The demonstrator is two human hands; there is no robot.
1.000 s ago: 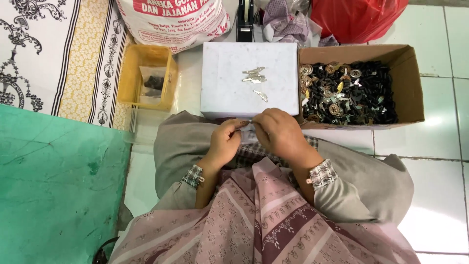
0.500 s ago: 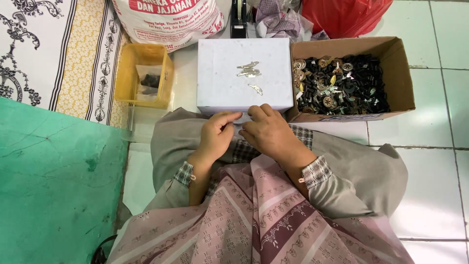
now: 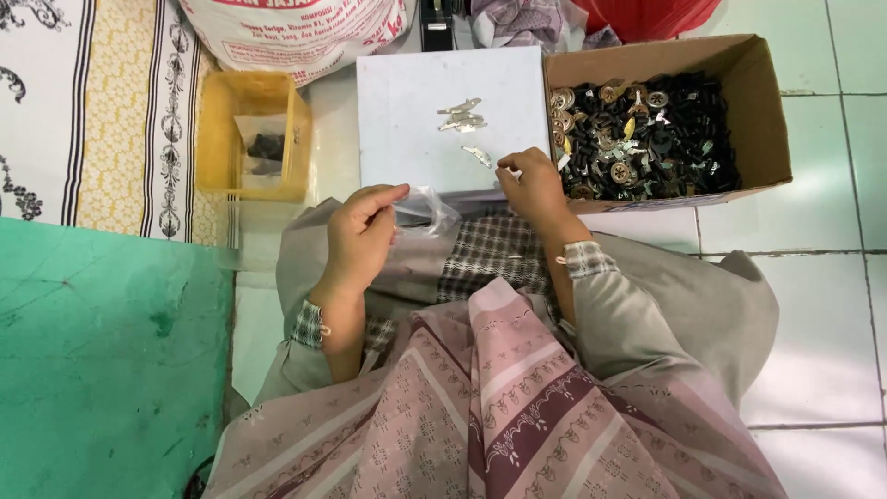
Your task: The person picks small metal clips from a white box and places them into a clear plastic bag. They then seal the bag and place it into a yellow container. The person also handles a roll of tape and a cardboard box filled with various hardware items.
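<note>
My left hand (image 3: 358, 238) pinches a small clear plastic bag (image 3: 427, 211) over my lap, its thumb and fingers closed on the bag's edge. My right hand (image 3: 534, 185) has its fingers curled at the near right corner of a pale grey box (image 3: 407, 120), close to a small silver metal piece (image 3: 478, 155); whether it holds anything is hidden. A little heap of silver metal pieces (image 3: 460, 115) lies on the box top. To the right, a cardboard box (image 3: 762, 111) holds several black and brass-coloured small parts (image 3: 647, 134).
A yellow plastic tub (image 3: 222, 139) with a dark item in it stands left of the grey box. A white printed sack (image 3: 305, 37) and a red bag (image 3: 647, 14) are behind. A green mat (image 3: 102, 360) lies at left, white floor tiles at right.
My hands were together in front of the grey box. They have parted: the right hand reached forward to the box's near corner, the left stayed back with the plastic bag.
</note>
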